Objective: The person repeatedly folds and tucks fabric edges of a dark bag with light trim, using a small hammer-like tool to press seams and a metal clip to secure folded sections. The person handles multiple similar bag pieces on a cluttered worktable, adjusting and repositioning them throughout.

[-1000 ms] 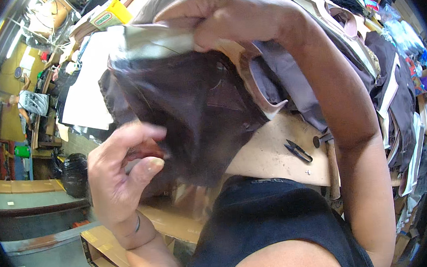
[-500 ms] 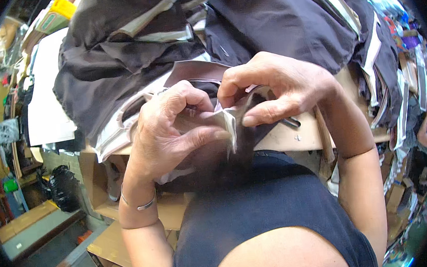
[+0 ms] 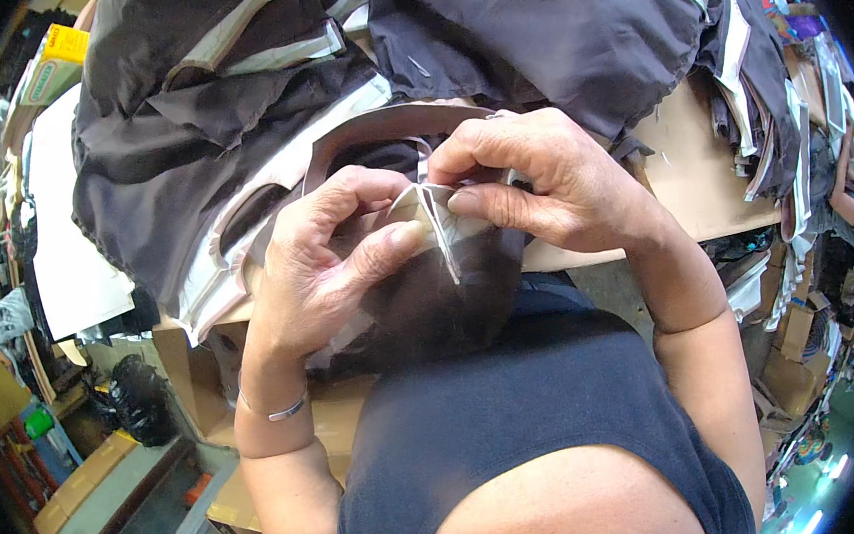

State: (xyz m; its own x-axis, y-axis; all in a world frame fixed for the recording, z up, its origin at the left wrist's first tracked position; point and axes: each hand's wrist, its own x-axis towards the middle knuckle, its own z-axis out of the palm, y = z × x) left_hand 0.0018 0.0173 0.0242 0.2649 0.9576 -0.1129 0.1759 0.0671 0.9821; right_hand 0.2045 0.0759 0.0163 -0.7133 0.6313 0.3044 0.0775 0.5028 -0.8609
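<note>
Both hands pinch a dark brown cloth piece [image 3: 440,301] by its pale, stiff-looking edge, in front of my body. The thumb and forefinger of my left hand [image 3: 320,240] grip the edge on the left. Close beside them, my right hand [image 3: 555,177] pinches it on the right. A narrow white fold [image 3: 445,245] sticks out toward me between the two grips, and the dark cloth hangs below. Behind the hands a curved brown band [image 3: 375,120] arches up. The other fingers of both hands are curled, partly out of sight.
Large dark fabric panels [image 3: 530,48] with pale edging lie heaped over the tan table [image 3: 695,161]. White sheets [image 3: 68,235] stand at the left. Below are a black plastic bag [image 3: 139,395] and a cardboard box [image 3: 234,513]. Another person's arm [image 3: 844,179] shows at the far right.
My right thumb and fingers have closed onto the edge, nearer my left fingertips. The curved band behind now stands more open. The whole view has shifted a little.
</note>
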